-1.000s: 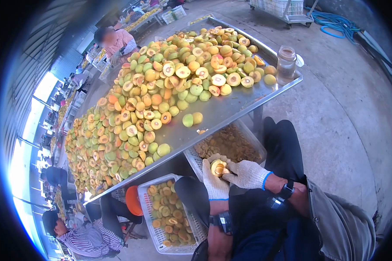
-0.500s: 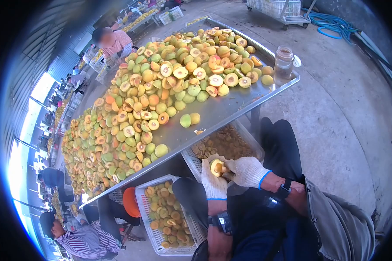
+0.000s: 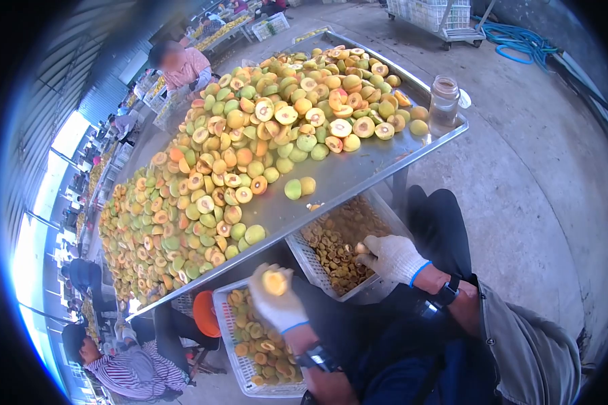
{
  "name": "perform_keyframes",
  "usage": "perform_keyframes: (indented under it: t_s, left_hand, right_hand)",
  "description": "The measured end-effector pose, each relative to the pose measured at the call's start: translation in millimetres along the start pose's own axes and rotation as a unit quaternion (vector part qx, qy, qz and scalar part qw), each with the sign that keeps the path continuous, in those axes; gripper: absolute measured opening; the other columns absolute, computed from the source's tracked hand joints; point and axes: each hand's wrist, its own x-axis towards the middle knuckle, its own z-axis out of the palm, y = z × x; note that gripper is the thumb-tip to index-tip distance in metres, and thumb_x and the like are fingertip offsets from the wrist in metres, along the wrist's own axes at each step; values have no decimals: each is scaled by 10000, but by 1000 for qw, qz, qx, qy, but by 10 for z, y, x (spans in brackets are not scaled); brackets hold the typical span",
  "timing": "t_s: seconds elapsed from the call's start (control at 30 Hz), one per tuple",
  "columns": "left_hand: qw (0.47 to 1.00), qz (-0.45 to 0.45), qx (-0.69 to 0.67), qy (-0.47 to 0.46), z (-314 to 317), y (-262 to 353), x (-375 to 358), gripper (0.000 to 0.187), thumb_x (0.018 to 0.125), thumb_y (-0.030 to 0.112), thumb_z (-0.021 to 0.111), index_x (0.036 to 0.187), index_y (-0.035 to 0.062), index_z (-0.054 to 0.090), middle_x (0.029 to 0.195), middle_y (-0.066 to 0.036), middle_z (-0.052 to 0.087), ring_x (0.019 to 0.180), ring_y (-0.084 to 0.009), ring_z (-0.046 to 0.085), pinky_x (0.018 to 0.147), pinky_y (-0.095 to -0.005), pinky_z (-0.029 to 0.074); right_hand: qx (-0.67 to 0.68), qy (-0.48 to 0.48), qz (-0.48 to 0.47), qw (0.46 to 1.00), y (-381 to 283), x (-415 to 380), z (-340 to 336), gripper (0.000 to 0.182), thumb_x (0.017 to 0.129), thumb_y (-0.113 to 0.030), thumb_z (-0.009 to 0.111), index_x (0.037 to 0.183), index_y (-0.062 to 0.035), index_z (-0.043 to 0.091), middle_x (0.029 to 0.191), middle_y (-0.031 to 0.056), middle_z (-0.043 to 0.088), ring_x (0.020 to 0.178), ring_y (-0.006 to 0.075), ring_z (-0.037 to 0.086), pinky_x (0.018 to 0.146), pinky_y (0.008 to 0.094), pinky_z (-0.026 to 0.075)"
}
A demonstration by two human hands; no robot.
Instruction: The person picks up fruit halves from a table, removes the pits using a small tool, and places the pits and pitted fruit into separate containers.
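My left hand, in a white knit glove and blurred, holds a yellow apricot half with its cut face up. It hangs over a white crate of apricot halves. My right hand, gloved too, is closed above a second crate holding brown pits. A small pale thing shows at its fingertips, too small to name. Beyond my hands, a metal table bears a large heap of green and orange apricot halves.
A clear jar stands at the table's right corner. An orange bucket is beside the left crate. A person in a striped top sits at lower left; another person works across the table. A cart and blue hose are behind.
My hands have parted. The left moved left and down with the apricot half, from the pit crate to over the fruit crate. The right shifted slightly right and up.
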Motion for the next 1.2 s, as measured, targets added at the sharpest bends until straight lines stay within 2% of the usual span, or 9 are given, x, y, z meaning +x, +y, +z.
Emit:
perform_keyframes:
  t_s: [0.07,0.17,0.23,0.3,0.4,0.53,0.83,0.97,1.2]
  left_hand:
    - [850,258,455,66,-44,426,-144,278,1025,220,572,1126,-10,693,1043,-154,670,1098,-261,666,919,-384,545]
    - [708,356,571,212,-315,641,-20,317,1020,168,553,1190,-56,697,1140,-185,693,1106,-295,666,945,-394,535]
    - [761,334,531,162,-134,612,-160,330,1015,160,563,1217,-68,690,1180,-194,697,1096,-305,672,961,-394,530]
    - [836,272,475,49,135,474,-300,348,1018,182,583,1221,-77,696,1221,-197,714,1087,-301,684,984,-386,522]
    - [933,37,347,-90,540,68,-514,404,1025,321,596,1176,-28,731,994,-96,717,836,-148,636,724,-288,505]
    - [936,-141,270,-177,772,-282,-670,377,1046,292,593,1206,-23,724,1064,-93,708,941,-144,623,833,-281,506]
    - [959,-195,116,-167,643,-625,-572,319,1032,199,588,1194,-43,718,1119,-95,718,1023,-162,632,935,-306,493]
    - [945,-161,216,-185,576,-723,-493,320,1020,188,606,1181,-62,724,1172,-118,722,1096,-197,643,983,-318,487]
    - [843,103,495,-184,694,-485,-128,339,1012,245,648,1202,-19,744,1180,-228,749,1070,-279,728,966,-372,528]
  right_hand:
    - [20,0,7,1000,24,22,23,382,998,-435,602,996,-55,645,898,236,722,896,436,707,792,523,552]
    - [87,-4,-8,996,113,55,128,411,1019,-450,579,1008,-43,637,850,216,713,825,410,711,745,497,556]
    - [130,-11,-30,991,89,67,141,436,1035,-469,561,1016,-39,632,791,178,709,751,367,722,695,462,564]
    - [450,-204,105,863,-4,65,24,471,1057,-520,523,1034,-61,622,662,53,617,571,183,641,541,328,514]
    - [488,-248,107,830,-17,7,-24,477,1066,-550,502,1052,-88,621,622,-35,515,509,53,512,457,225,414]
    - [512,-238,83,821,67,-21,53,451,1078,-510,501,1098,-85,652,617,-23,528,490,60,513,445,235,401]
    - [510,-182,59,839,91,-78,-70,460,1082,-496,515,1052,-74,696,669,-38,561,540,56,543,486,234,423]
    - [543,-194,94,811,199,-69,-31,455,1085,-491,520,977,-77,675,672,-37,566,539,60,541,487,235,423]
    - [530,-119,142,828,142,-32,-103,432,1100,-465,492,926,-85,601,671,-23,566,497,67,508,445,239,396]
